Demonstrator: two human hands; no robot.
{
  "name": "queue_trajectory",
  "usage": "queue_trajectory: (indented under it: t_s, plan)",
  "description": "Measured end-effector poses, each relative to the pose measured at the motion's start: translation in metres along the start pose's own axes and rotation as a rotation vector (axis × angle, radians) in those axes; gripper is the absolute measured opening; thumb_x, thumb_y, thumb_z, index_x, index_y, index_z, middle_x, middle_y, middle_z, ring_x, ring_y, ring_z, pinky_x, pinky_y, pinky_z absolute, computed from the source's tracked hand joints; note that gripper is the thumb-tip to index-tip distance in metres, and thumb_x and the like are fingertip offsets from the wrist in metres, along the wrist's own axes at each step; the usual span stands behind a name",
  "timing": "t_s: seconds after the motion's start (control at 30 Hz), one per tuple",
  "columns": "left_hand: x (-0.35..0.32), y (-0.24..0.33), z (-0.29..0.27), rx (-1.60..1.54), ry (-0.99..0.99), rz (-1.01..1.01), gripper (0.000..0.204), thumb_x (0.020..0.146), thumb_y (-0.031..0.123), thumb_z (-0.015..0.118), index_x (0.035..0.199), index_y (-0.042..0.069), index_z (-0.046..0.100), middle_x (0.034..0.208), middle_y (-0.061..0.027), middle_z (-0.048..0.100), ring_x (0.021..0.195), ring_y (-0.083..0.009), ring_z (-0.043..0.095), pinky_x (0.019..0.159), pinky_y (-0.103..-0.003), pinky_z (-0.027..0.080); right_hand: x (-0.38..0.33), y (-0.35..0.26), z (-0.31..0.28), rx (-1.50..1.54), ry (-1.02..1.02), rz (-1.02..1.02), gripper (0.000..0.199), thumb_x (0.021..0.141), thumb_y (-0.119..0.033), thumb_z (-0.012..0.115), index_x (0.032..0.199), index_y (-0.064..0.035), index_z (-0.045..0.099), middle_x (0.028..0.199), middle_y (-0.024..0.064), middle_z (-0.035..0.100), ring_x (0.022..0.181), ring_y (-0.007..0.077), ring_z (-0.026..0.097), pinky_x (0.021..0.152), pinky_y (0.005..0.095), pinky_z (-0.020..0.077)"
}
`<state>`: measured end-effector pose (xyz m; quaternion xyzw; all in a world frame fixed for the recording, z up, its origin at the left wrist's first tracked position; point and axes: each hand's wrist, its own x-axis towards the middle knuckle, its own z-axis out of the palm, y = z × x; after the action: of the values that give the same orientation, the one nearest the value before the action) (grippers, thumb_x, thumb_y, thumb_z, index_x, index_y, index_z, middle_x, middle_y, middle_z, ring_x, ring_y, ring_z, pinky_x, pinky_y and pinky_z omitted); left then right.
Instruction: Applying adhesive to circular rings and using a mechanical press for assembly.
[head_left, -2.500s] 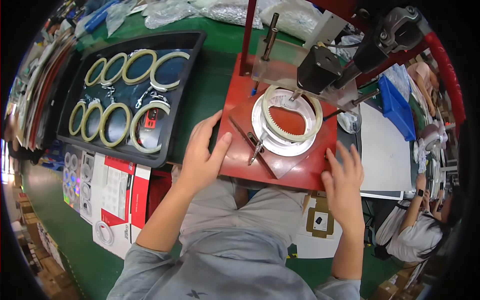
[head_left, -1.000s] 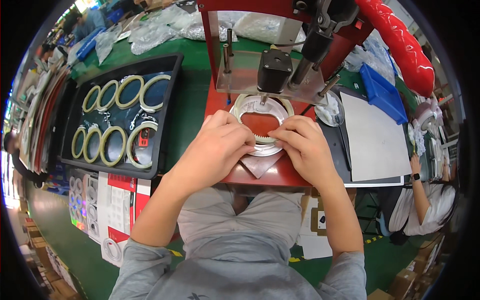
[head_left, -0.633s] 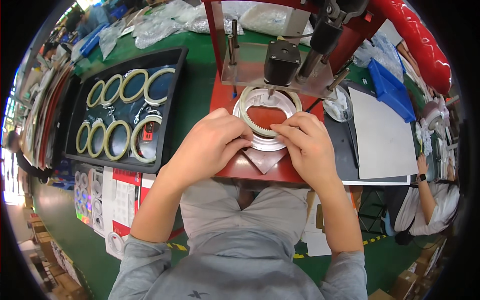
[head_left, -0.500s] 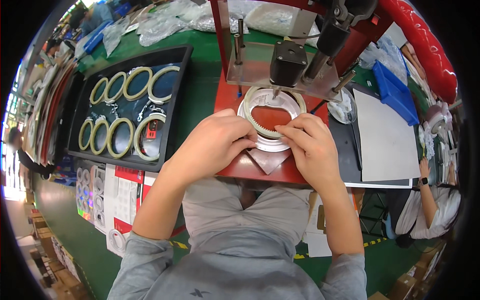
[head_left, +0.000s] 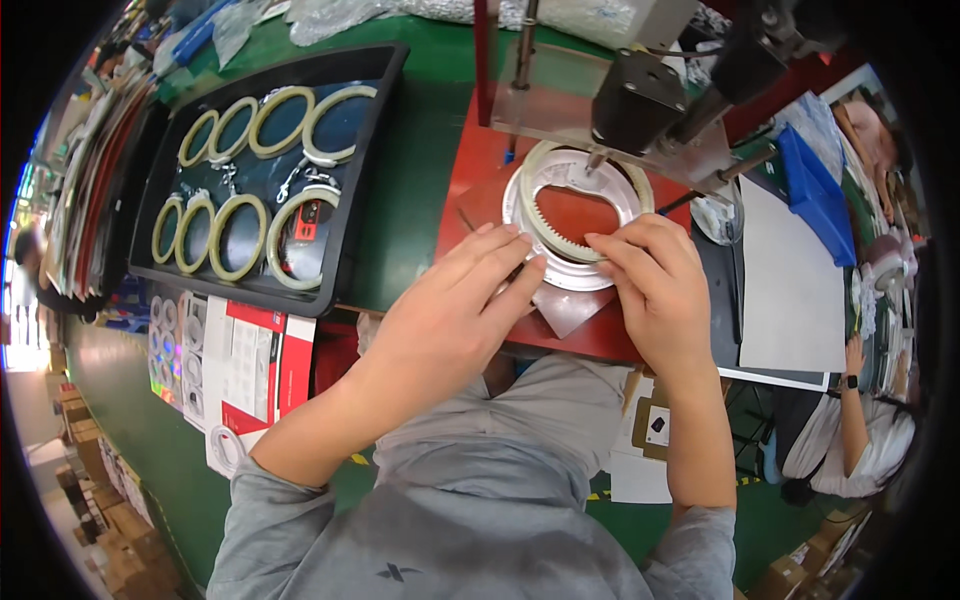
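Observation:
A cream ring with inner teeth lies tilted on a white round frame, on a red work plate under a press-like machine. My right hand pinches the near right edge of the toothed ring between thumb and fingers. At the left edge of the white frame, my left hand has its fingertips drawn close to the thumb. A dark sliver shows between them, too small to name. Beneath the frame, a pale brown flat sheet sticks out toward me.
Above the rings hangs a black motor block by a clear plate. A black tray with several similar cream rings stands left. To the right are a blue bin, a white board and another person's arm.
The view has shifted, so the machine and rings appear farther right. My left fingertips have moved up along the frame's left edge and drawn together. My right hand stays at the toothed ring.

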<state>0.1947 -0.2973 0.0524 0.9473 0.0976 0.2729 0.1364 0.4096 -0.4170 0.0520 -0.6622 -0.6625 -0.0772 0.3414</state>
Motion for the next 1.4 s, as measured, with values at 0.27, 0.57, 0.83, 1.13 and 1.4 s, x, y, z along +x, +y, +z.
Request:
queue_trajectory:
  t_s: [0.27,0.57,0.83,1.13,1.4]
  plan:
    - [-0.001,-0.006,0.004,-0.174,0.041,-0.060,0.039,0.083,0.004,0.078,0.120,0.000,0.069,0.125,-0.0147,0.066,0.122,-0.0340,0.065,0.104,-0.044,0.054,-0.002,-0.006,-0.002,-0.120,-0.032,-0.063,0.028,0.077,-0.004,0.079,0.105,-0.0083,0.077,0.096,0.0035,0.068,0.097,0.0255,0.066,0.077,0.0373,0.0465]
    - [-0.018,-0.001,0.014,-0.169,0.093,-0.163,0.045,0.085,0.001,0.076,0.129,0.007,0.071,0.141,-0.0199,0.059,0.127,-0.0389,0.060,0.107,-0.044,0.050,-0.005,-0.028,0.004,-0.185,-0.004,-0.040,0.030,0.079,-0.007,0.080,0.108,-0.0087,0.077,0.096,0.0020,0.068,0.093,0.0220,0.066,0.075,0.0358,0.0436]
    - [-0.013,-0.001,0.017,-0.332,0.196,-0.235,0.039,0.085,0.000,0.075,0.123,0.000,0.067,0.133,-0.0199,0.064,0.122,-0.0399,0.063,0.103,-0.045,0.051,-0.009,-0.035,0.010,-0.196,-0.003,-0.002,0.028,0.081,-0.005,0.076,0.109,-0.0081,0.077,0.095,0.0017,0.067,0.092,0.0215,0.065,0.075,0.0360,0.0427]
    - [0.026,-0.013,0.031,-0.320,0.333,-0.460,0.017,0.088,0.007,0.075,0.104,0.000,0.071,0.102,-0.0141,0.073,0.090,-0.0301,0.069,0.079,-0.037,0.055,-0.006,-0.040,0.005,-0.194,-0.074,0.046,0.025,0.085,-0.007,0.078,0.110,-0.0098,0.079,0.095,0.0025,0.068,0.092,0.0228,0.063,0.077,0.0366,0.0430]
    - [0.041,-0.019,0.066,-0.430,0.548,-0.440,0.014,0.087,0.001,0.069,0.098,0.003,0.077,0.105,-0.0158,0.077,0.093,-0.0274,0.073,0.079,-0.035,0.059,-0.005,-0.033,0.007,-0.255,-0.071,-0.055,0.032,0.080,-0.004,0.071,0.110,-0.0087,0.077,0.096,0.0009,0.065,0.093,0.0208,0.063,0.077,0.0365,0.0421]
